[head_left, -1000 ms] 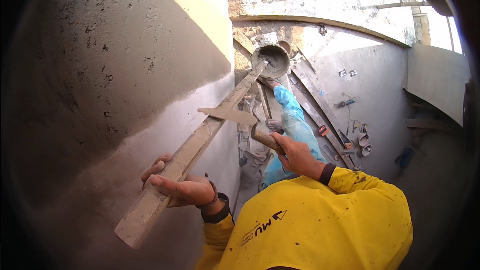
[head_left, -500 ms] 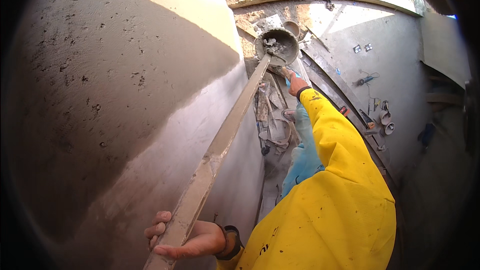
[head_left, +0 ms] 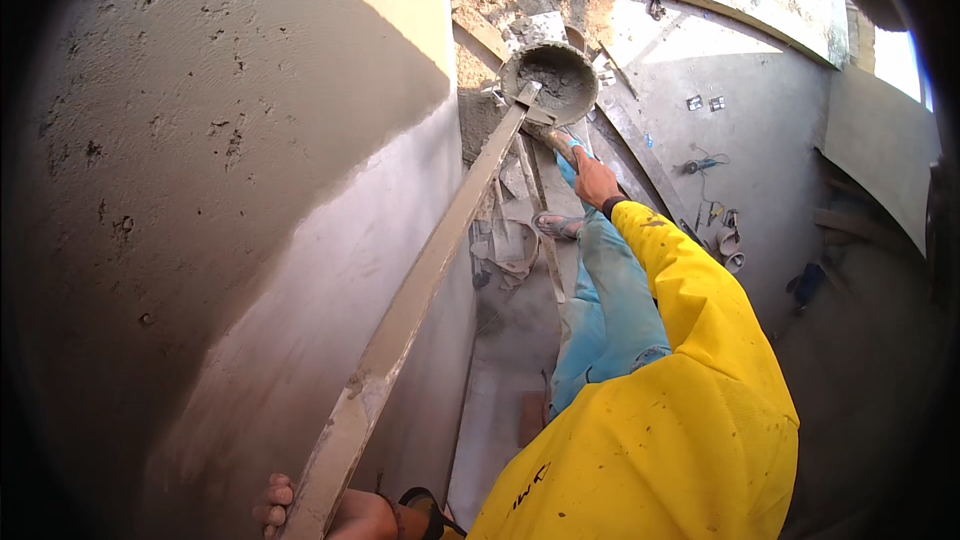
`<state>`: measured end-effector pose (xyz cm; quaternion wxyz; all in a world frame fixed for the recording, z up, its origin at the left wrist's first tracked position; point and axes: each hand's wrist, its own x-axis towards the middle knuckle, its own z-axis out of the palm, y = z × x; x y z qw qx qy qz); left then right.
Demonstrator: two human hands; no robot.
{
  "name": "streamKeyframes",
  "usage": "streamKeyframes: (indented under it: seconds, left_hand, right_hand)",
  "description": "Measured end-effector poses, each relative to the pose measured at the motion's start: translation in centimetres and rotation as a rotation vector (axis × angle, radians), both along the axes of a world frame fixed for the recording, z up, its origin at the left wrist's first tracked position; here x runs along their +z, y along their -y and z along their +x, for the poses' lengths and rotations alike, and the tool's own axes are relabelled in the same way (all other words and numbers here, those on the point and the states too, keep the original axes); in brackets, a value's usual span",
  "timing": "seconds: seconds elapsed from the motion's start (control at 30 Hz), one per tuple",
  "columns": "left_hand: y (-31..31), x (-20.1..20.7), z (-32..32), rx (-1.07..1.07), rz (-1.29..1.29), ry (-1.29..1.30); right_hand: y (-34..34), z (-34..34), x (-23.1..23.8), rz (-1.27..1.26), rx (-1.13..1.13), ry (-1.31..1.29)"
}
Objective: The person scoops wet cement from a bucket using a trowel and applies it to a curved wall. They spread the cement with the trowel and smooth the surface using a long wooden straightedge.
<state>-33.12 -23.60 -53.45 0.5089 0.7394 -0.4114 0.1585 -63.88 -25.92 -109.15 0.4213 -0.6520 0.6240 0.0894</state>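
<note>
My left hand [head_left: 358,517] is at the bottom left, wrapped around the near end of a long, mortar-smeared straightedge [head_left: 430,275]. This bar slants away from me, its far end resting at the rim of a round mortar bucket [head_left: 582,75]. Grey wet mortar [head_left: 545,80] lies inside the bucket. My right hand [head_left: 597,183] grips the handle of a trowel [head_left: 562,146]. The trowel's blade is against the straightedge's far end, beside the bucket rim; the blade is partly hidden.
On my left stands a plastered wall [head_left: 180,170], part rough and part smooth. Planks [head_left: 640,155] lie on the floor around the bucket. A blue power tool [head_left: 700,165] with a cord and small pots [head_left: 731,250] are farther right. My sandalled foot [head_left: 560,226] is below the bucket.
My left hand and the straightedge's near end have shifted down and left in view. The trowel blade has come onto the bar's far end. The whole view has shifted slightly.
</note>
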Motion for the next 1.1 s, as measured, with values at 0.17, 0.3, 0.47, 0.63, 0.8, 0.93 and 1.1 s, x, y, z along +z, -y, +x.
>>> streamKeyframes:
  seconds: [0.17, 0.3, 0.47, 0.63, 0.8, 0.93, 1.1]
  left_hand:
    - [2.5, -0.2, 0.9, 0.059, -0.123, -0.173]
    - [2.8, -0.8, 1.9, 0.129, -0.058, -0.054]
    - [2.2, -0.9, 2.8, 0.072, -0.004, -0.178]
    - [-1.0, 0.1, 2.4, 0.098, 0.05, -0.237]
    - [-1.2, 0.0, 0.5, 0.164, -0.06, -0.376]
    - [1.5, 0.2, -0.8, 0.237, -0.196, -0.495]
    - [2.9, 0.7, -0.6, 0.222, -0.159, -0.5]
  right_hand:
    - [7.9, 3.0, -8.4, 0.321, -0.04, -0.286]
    - [10.6, 4.9, -9.4, 0.295, -0.009, -0.3]
    - [4.9, 2.0, -3.0, 0.056, 0.05, 0.067]
    - [1.5, 2.0, 22.6, 0.027, 0.237, 0.404]
    - [-0.8, 3.4, 39.9, 0.259, 0.206, 0.644]
    - [-6.3, 4.5, 35.7, 0.024, 0.078, 0.503]
    - [-7.6, 5.0, 23.1, 0.082, -0.355, 0.244]
